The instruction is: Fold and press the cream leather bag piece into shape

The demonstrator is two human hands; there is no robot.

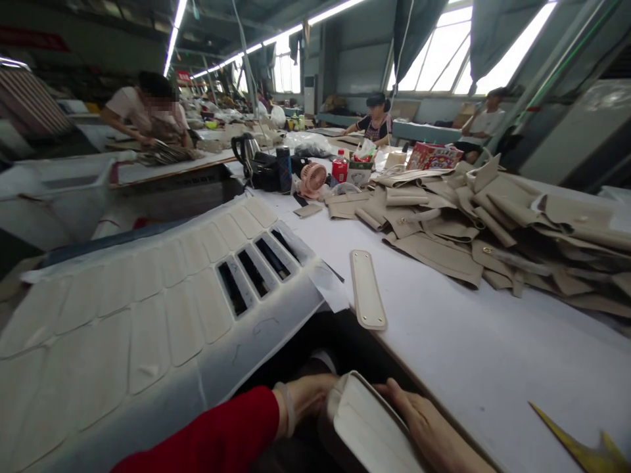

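Note:
Low in the head view, a cream leather-like piece with a folded, boxy edge is held over the dark gap by the table's edge. My left hand, below a red sleeve and a pale wristband, grips its far left end; the fingertips are hidden behind it. Along its right side lies my right hand, thumb and fingers against the edge. Just beyond, a flat cream strip with small metal rivets at its ends rests on the white tabletop.
At left, rows of beige panels lie on a slotted white board. Beige cut pieces are heaped at right. A yellow pointed object lies lower right. Behind stand a pink fan, red bottle and kettle. Co-workers sit farther off.

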